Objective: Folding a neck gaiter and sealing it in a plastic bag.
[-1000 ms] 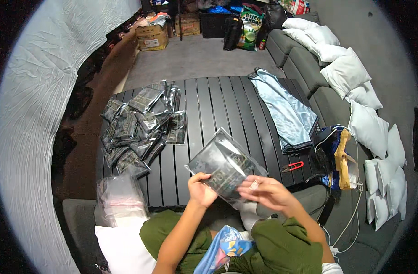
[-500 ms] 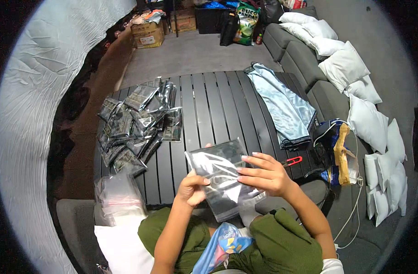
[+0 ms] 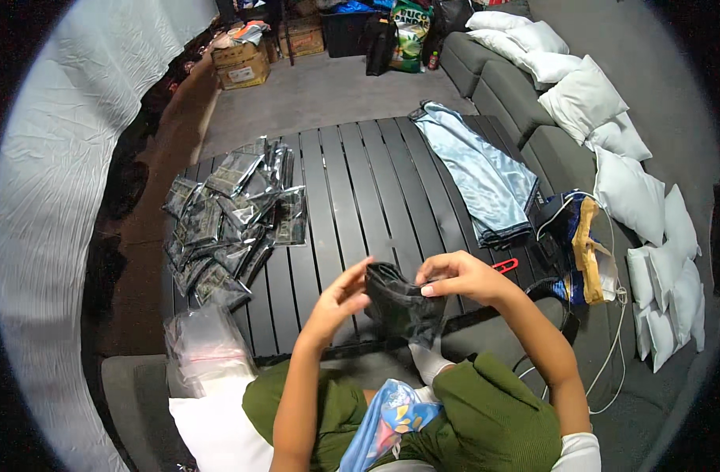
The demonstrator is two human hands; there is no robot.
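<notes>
A black folded item in a clear plastic packet [image 3: 403, 307] is held over the near edge of the table, bent over so that its top curls. My right hand [image 3: 466, 279] pinches its upper right side between thumb and fingers. At the packet's left edge is my left hand [image 3: 336, 307], its thumb and fingers spread apart, fingertips close to or touching the plastic. Left of my hands lies a pile of similar shiny black packets [image 3: 226, 216]. A stack of clear plastic bags [image 3: 210, 346] rests beside my left leg.
Light blue satin cloth [image 3: 478, 169] lies on the right of the slatted black table [image 3: 336, 181]. A red-handled tool [image 3: 505, 266] is near its right edge, by a blue and yellow bag [image 3: 588, 252] and white cable [image 3: 612, 354]. White pillows [image 3: 584, 98] line the grey sofa [image 3: 498, 106].
The packet was flat and spread across both hands; now it is bent over and narrower. My left hand's fingers have come apart, and my right hand has changed to a pinch.
</notes>
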